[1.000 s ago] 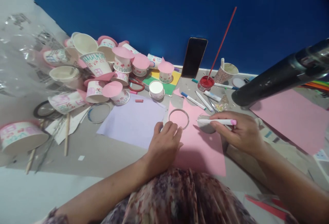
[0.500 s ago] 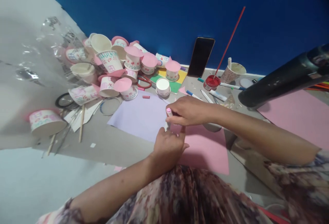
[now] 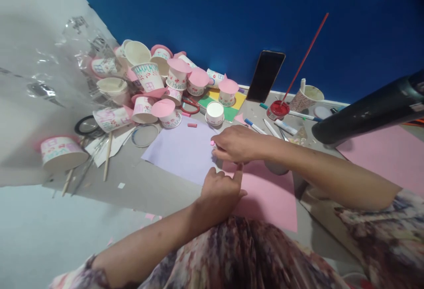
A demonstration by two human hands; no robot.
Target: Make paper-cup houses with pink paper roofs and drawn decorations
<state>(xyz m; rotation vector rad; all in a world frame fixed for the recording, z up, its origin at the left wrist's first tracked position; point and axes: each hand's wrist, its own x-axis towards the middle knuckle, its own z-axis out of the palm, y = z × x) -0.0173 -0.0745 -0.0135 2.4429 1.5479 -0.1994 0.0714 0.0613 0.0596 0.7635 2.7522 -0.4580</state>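
Observation:
My right hand (image 3: 233,144) is closed around a white marker with a pink end (image 3: 212,143); most of it is hidden by the fingers. Its tip, under the hand near the pink paper's upper edge, is out of sight. On the sheet of pink paper (image 3: 268,196) rests my left hand (image 3: 221,192), index finger and thumb stretched out, other fingers curled, holding nothing. The index fingertip reaches just below my right hand. A lilac sheet (image 3: 180,152) lies to the left of both hands, with a small pink marker cap (image 3: 192,125) on it.
Decorated paper cups with pink rims (image 3: 147,79) are piled at the back left. A white-topped cup (image 3: 214,113), a phone (image 3: 266,76), a red paint jar (image 3: 278,109) and several markers stand or lie behind my hands. A black tube (image 3: 364,108) juts in from the right.
The marker's pink end has tilted slightly left and lower in my right hand. The whole view has shifted a little; my left hand stays on the pink paper.

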